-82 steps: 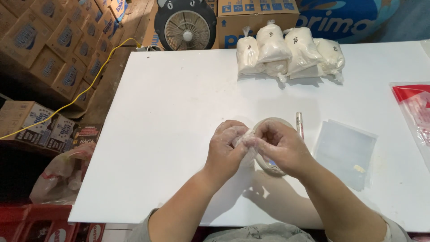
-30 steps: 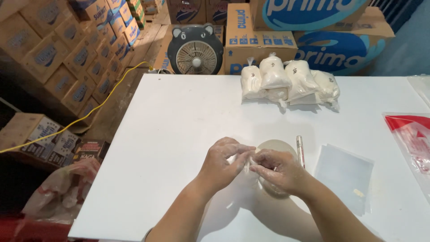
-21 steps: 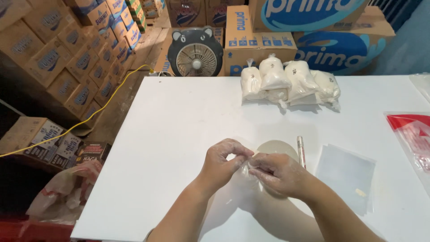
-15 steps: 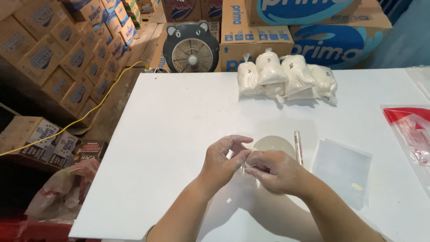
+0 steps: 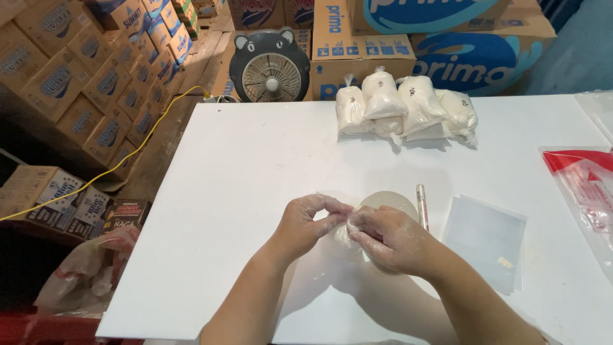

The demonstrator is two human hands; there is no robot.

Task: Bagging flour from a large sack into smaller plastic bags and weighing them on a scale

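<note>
A small clear plastic bag of white powder [image 5: 383, 203] lies on the white table [image 5: 242, 166], near its front edge. My left hand [image 5: 310, 223] and my right hand [image 5: 386, 236] meet over the bag's near end, both pinching its gathered plastic neck between fingertips. Both hands are dusted with white powder. Most of the bag is hidden under my right hand; only its rounded far side shows. A thin white pen-like stick [image 5: 421, 206] lies just right of the bag.
Several tied bags of white powder [image 5: 405, 108] sit at the table's far edge. A stack of flat clear bags [image 5: 488, 237] lies to the right, a red-topped plastic bag [image 5: 584, 182] at the right edge. A small fan [image 5: 269, 66] and cardboard boxes [image 5: 76, 76] stand behind and left.
My hands stay on the same bag at the table's front, fingers working its neck. The camera view has shifted slightly; the other things on the table have not moved.
</note>
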